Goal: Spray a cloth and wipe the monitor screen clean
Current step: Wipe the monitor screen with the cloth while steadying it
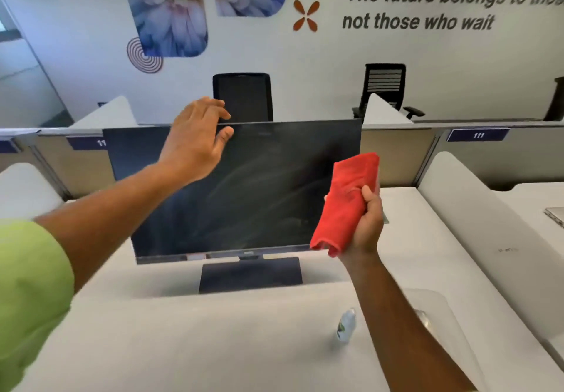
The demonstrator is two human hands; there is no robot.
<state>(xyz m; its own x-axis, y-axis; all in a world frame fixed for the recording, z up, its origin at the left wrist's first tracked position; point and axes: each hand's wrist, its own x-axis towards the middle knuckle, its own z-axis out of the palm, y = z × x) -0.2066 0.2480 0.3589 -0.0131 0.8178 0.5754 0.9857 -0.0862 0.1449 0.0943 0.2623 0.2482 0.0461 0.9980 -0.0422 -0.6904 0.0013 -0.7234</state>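
Note:
A dark monitor [262,196] stands on its stand on the white desk [183,330], its screen off and streaked with faint smears. My left hand [195,141] hovers at the monitor's top edge, left of centre, fingers spread and curved, the thumb in front of the screen; whether it touches the edge is unclear. My right hand [367,223] grips a folded red cloth [348,205] in front of the screen's right side. A small clear spray bottle [346,326] stands on the desk near the front right, beside my right forearm.
A low partition [457,141] runs behind the monitor, with two black office chairs [244,95] beyond it. White dividers flank the desk on both sides. A closed laptop's corner [555,216] shows on the neighbouring desk at far right.

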